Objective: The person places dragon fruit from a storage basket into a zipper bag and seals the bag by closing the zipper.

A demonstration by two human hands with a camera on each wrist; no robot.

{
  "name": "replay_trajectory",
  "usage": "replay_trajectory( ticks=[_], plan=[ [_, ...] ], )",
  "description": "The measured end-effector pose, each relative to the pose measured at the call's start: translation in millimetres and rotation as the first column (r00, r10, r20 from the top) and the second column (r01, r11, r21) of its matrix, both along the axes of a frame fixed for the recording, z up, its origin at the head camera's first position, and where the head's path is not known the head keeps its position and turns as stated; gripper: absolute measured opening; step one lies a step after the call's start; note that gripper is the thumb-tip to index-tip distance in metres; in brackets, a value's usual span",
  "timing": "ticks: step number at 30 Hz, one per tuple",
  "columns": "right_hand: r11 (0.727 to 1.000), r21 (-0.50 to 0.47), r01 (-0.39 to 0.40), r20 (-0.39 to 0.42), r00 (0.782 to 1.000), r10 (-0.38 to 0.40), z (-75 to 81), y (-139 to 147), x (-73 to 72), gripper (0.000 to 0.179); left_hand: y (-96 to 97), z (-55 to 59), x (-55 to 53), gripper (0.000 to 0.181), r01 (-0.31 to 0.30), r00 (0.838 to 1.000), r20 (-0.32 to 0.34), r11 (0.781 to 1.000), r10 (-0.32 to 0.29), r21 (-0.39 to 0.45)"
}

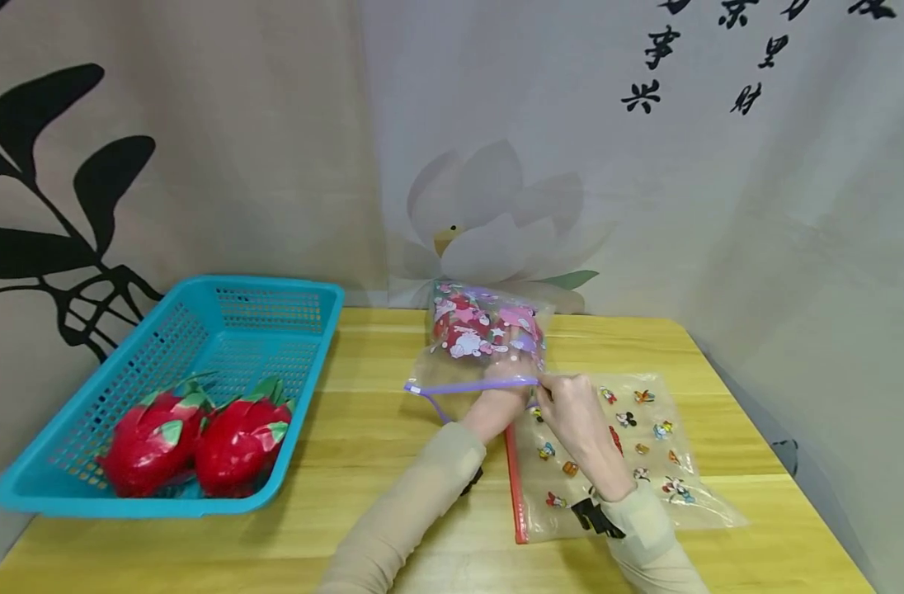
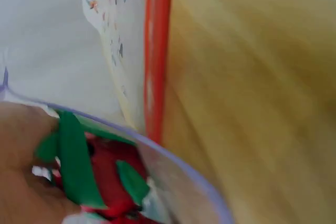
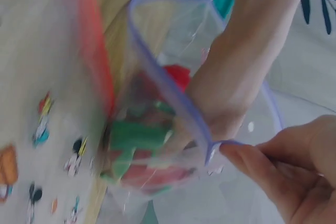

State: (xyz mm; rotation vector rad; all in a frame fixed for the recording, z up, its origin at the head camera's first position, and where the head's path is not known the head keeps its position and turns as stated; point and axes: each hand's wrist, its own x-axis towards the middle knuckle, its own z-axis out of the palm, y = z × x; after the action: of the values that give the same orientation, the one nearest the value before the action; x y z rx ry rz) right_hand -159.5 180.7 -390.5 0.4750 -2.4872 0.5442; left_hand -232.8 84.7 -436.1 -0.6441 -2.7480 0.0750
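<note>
A clear zip bag [image 1: 452, 371] with a purple zip and cartoon prints lies towards the back of the table, its mouth spread. My left hand [image 1: 502, 404] reaches through that mouth into the bag. Inside, its thumb and fingers hold a red dragon fruit [image 2: 113, 177] by its green-leaved end; part of the hand is hidden behind printed plastic. With thumb and forefinger my right hand [image 1: 574, 412] pinches the right corner of the purple zip [image 3: 210, 148]. Beneath the right forearm a second clear bag [image 1: 689, 495] with a red zip and small cartoon figures lies flat.
To the left stands a blue perforated basket [image 1: 326, 330]. Two red dragon fruits [image 1: 155, 445] with green leaf tips lie at its near end. A printed cloth [image 1: 645, 206] hangs behind the wooden table [image 1: 363, 462], whose right edge runs past the red-zip bag.
</note>
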Motion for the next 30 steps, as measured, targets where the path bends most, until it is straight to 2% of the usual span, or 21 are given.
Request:
replay_trajectory(
  ticks=[1,3,6,8,12,14,17,20,22,25,28,30],
  plan=[
    [1.000,0.008,0.009,0.004,1.000,-0.009,0.7,0,-0.4,0.013,-4.8,-0.1,-1.3,0.038,0.033,0.999,-0.005,0.999,-0.034,-0.027],
    [1.000,0.016,0.026,0.012,1.000,-0.026,1.6,1,-1.5,0.015,-15.2,-0.4,-3.9,0.043,0.107,0.994,0.015,0.994,-0.107,0.006],
    [0.999,0.026,0.044,0.024,0.999,-0.045,2.9,2,-2.9,0.015,-29.6,-0.6,-5.1,0.043,0.170,0.980,0.080,0.974,-0.183,0.151],
    [0.999,0.029,0.042,0.031,0.999,-0.042,3.0,3,-3.8,0.015,-36.8,-1.6,-4.4,0.041,0.192,0.971,0.091,0.945,-0.223,0.264],
    [0.999,0.040,0.034,0.030,0.999,-0.035,2.0,5,-3.5,0.014,-47.6,-4.9,4.0,0.045,0.266,0.958,0.034,0.927,-0.285,0.264],
    [0.999,0.048,0.022,0.017,1.000,-0.023,0.8,6,-3.7,0.015,-52.9,-5.8,9.9,0.051,0.273,0.953,0.059,0.925,-0.298,0.266],
    [0.997,0.082,0.002,-0.009,1.000,-0.001,-1.8,9,-3.9,0.022,-63.0,-3.4,21.5,0.058,0.237,0.940,0.166,0.921,-0.298,0.311],
    [0.990,0.133,-0.038,-0.040,0.998,0.044,-6.5,13,-4.3,0.027,-77.4,-0.2,35.4,0.056,0.235,0.932,0.202,0.925,-0.302,0.300],
    [0.983,0.171,-0.063,-0.066,0.995,0.075,-9.9,16,-4.2,0.029,-88.9,2.2,45.8,0.051,0.263,0.930,0.184,0.925,-0.319,0.276],
    [0.972,0.214,-0.096,-0.113,0.986,0.122,-14.1,19,-4.3,0.032,-107.1,6.2,57.5,0.040,0.312,0.930,0.111,0.912,-0.351,0.268],
    [0.965,0.230,-0.125,-0.134,0.978,0.158,-17.3,24,-5.0,0.034,-126.2,11.4,62.4,0.025,0.356,0.932,-0.046,0.890,-0.358,0.284],
    [0.960,0.243,-0.142,-0.142,0.973,0.180,-19.4,26,-5.4,0.037,-139.3,12.7,62.6,0.016,0.369,0.928,-0.168,0.886,-0.334,0.279]
  ],
)
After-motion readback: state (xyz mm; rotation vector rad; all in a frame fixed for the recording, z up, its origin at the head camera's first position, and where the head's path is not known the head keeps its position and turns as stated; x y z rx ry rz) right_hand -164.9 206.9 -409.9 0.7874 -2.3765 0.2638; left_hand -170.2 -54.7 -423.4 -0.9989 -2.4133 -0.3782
